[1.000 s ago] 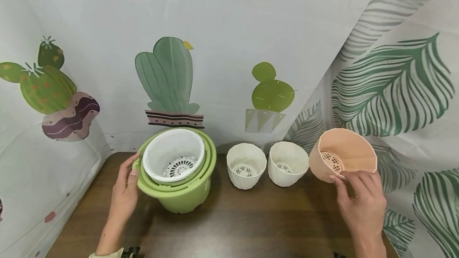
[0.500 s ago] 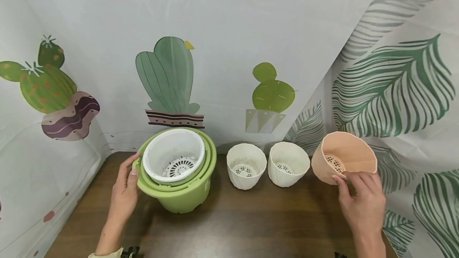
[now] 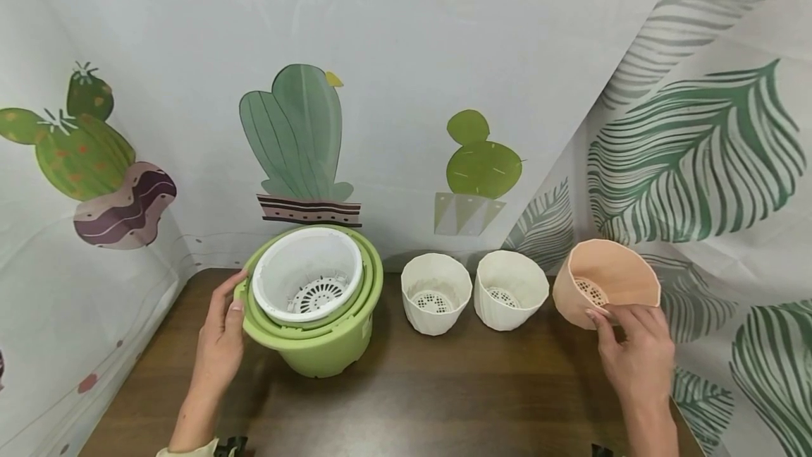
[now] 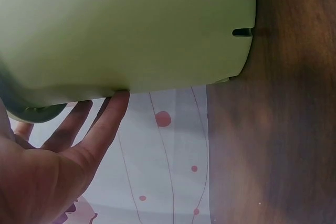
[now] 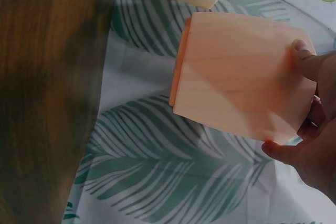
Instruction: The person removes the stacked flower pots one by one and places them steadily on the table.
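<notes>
In the head view my left hand (image 3: 218, 333) holds the rim of a green flower pot (image 3: 326, 358) at its left side. The left wrist view shows fingers (image 4: 110, 121) against the pot's wall, just under the rim. A white slotted pot (image 3: 269, 259) sits nested inside the green ones. My right hand (image 3: 637, 351) pinches the near rim of a peach flower pot (image 3: 618, 270) with a perforated base. That pot is tilted, mouth toward me, and its base hangs above the table in the right wrist view (image 5: 236, 72).
Two small cream pots stand upright near the back, one cream pot (image 3: 436, 266) beside the green stack and another cream pot (image 3: 520, 281) close to the peach one. The brown wooden table (image 3: 438, 400) meets a printed cloth backdrop (image 3: 406, 90) behind and on both sides.
The peach pot has come down a little, its right side shifting slightly left with my right hand. My left hand and the green stack have stayed in place.
</notes>
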The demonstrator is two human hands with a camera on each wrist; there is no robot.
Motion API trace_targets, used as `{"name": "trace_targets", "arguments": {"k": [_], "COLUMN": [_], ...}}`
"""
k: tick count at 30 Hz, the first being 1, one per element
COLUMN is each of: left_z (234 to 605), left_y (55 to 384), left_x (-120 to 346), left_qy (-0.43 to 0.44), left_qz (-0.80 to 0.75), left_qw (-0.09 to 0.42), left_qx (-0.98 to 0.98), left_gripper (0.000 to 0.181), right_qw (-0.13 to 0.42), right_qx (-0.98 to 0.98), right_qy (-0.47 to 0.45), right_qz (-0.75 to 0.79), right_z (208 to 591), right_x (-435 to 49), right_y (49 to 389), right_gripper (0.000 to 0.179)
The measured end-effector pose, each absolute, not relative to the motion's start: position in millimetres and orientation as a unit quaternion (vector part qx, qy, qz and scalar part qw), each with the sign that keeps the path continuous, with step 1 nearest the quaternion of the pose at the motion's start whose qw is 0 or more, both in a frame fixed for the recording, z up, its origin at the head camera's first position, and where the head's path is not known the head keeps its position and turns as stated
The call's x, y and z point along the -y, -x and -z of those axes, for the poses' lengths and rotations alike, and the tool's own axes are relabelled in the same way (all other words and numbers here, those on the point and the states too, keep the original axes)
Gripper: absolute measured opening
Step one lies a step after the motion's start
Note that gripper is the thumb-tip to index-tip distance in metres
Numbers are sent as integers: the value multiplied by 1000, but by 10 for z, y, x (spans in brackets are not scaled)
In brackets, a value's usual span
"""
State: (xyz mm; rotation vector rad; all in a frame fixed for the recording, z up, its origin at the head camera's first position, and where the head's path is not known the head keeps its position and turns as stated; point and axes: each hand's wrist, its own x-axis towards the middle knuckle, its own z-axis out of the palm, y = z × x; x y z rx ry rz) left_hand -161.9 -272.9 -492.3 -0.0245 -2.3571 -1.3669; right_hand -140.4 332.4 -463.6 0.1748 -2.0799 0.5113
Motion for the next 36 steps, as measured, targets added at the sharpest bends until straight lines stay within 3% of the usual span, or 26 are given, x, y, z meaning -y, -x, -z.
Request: {"name": "trace_targets", "arguments": {"k": [4, 10, 14, 16, 36], "left_z": [4921, 4916, 4910, 4905, 4901], "left_y": [1624, 1627, 1626, 1624, 1613], "left_x": [2728, 2725, 2723, 2721, 2710], "left_qy": [9, 12, 12, 11, 5], "left_qz": [491, 491, 492, 492, 496], "left_qw": [206, 209, 208, 207, 202], "left_qx": [846, 845, 845, 845, 845], "left_gripper": [49, 49, 49, 49, 49], "right_qw": [459, 477, 472, 468, 445], "right_qx": [861, 848, 851, 854, 874], "right_qy": [-66, -80, -80, -76, -54], "right_qz": [-210, -217, -216, -212, -186], "right_z": [4685, 4794, 4827, 4835, 5056], "right_x": [-3350, -3380, -3380, -3380, -3496], "right_y": [1421, 1490, 1512, 1522, 1631], "right_gripper": [73, 72, 32, 22, 20]}}
